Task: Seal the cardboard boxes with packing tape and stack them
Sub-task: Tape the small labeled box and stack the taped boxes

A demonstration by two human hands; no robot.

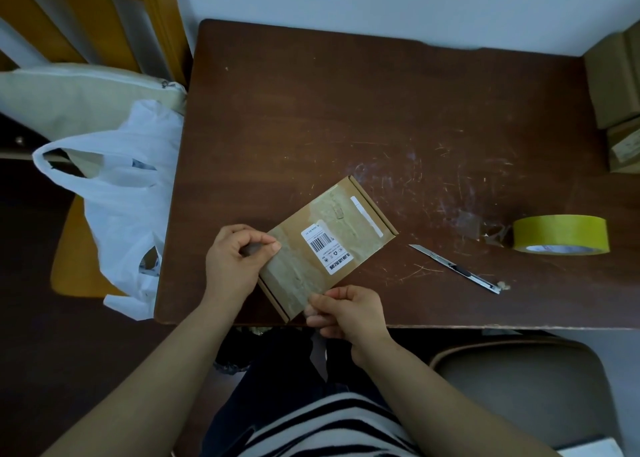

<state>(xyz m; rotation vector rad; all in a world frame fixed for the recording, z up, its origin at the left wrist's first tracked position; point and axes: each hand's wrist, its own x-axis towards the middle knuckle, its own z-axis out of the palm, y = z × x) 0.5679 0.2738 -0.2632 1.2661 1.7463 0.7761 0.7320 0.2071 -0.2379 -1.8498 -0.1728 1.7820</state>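
Observation:
A flat cardboard box [349, 226] with a white barcode label lies slanted near the front edge of the dark brown table [346, 110]. A strip of clear tape runs across its near end. My left hand [235, 259] pinches one end of that strip at the box's left corner. My right hand [346, 313] pinches the other end at the box's near edge. A yellow tape roll [561, 234] stands to the right on the table. Between box and roll lies a utility knife [457, 269] with its blade out.
Two more cardboard boxes [616, 86] are stacked at the table's right edge. A white plastic bag [117, 193] hangs off a wooden chair to the left. A grey chair seat [526, 387] is at lower right.

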